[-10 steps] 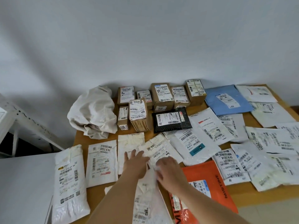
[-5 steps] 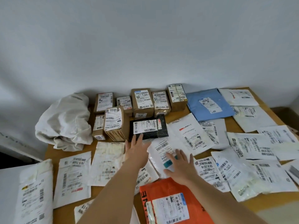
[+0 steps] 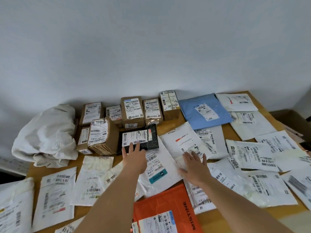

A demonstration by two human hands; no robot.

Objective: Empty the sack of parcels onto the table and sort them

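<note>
The empty cream cloth sack (image 3: 45, 133) lies crumpled at the table's back left. Brown cardboard boxes (image 3: 133, 111) stand in a row along the wall, with two more (image 3: 101, 135) in front. A black padded parcel (image 3: 139, 139) lies before them; the fingertips of my left hand (image 3: 134, 157) rest on its near edge, fingers spread. My right hand (image 3: 193, 167) lies flat and open on white poly mailers (image 3: 183, 142). A blue mailer (image 3: 205, 111) sits at the back right and an orange mailer (image 3: 166, 209) at the front.
White mailers (image 3: 252, 153) cover the right half of the wooden table (image 3: 217, 222), overlapping. More white mailers (image 3: 55, 197) lie in a row at the front left. A grey wall stands behind. A brown box (image 3: 291, 120) sits off the table's right edge.
Both hands have moved forward from the front mailers: the left up to the black parcel, the right onto the white mailers. The camera has tilted up and moved closer.
</note>
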